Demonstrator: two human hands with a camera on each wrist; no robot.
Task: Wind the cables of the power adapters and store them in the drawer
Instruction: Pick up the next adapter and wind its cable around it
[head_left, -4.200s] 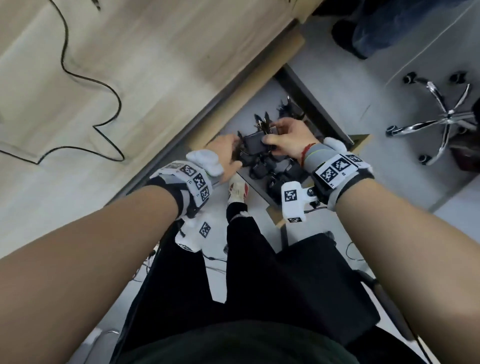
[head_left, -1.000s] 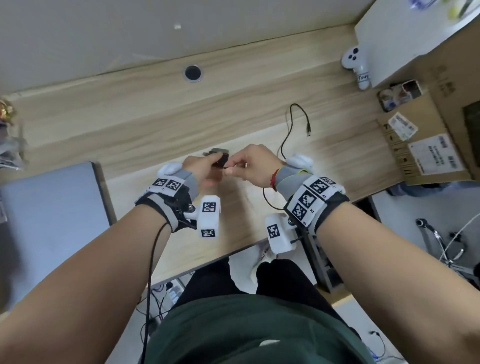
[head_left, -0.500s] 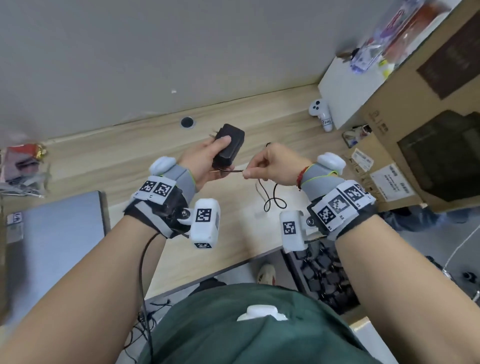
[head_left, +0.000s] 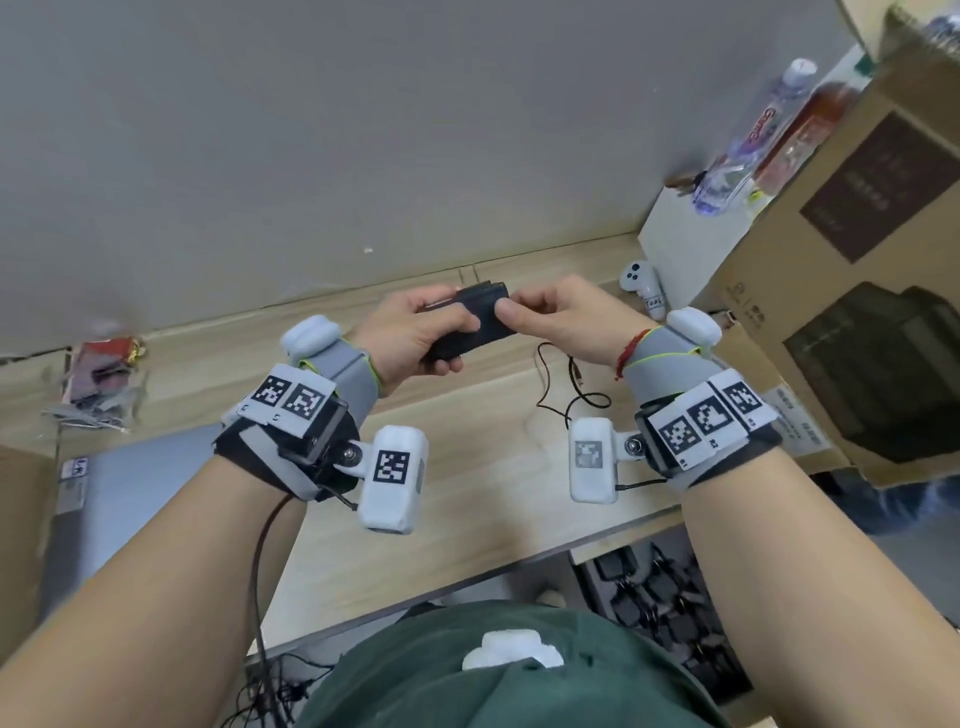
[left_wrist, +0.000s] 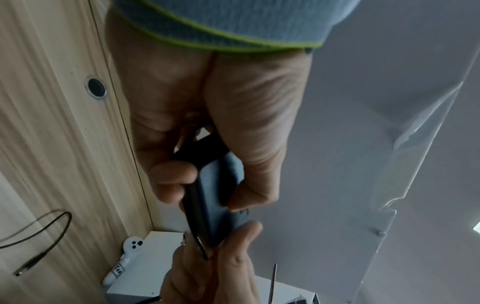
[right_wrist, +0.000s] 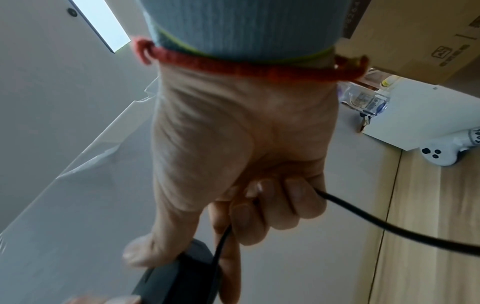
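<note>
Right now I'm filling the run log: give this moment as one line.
phase: winding | left hand: holds adapter | right hand: holds cable at adapter | cable end: loose on desk | drawer: open, adapters inside

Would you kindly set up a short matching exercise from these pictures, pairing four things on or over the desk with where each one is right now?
Things:
1. power adapter
2. cable
3. white controller
4. plastic bottle

Places:
A. lying on top of the white box
B. standing on the desk beside the white box
C. gripped in the left hand
D. running through the right hand, its loose end on the desk

Pairs: 1-C, 2-D, 3-B, 4-A
</note>
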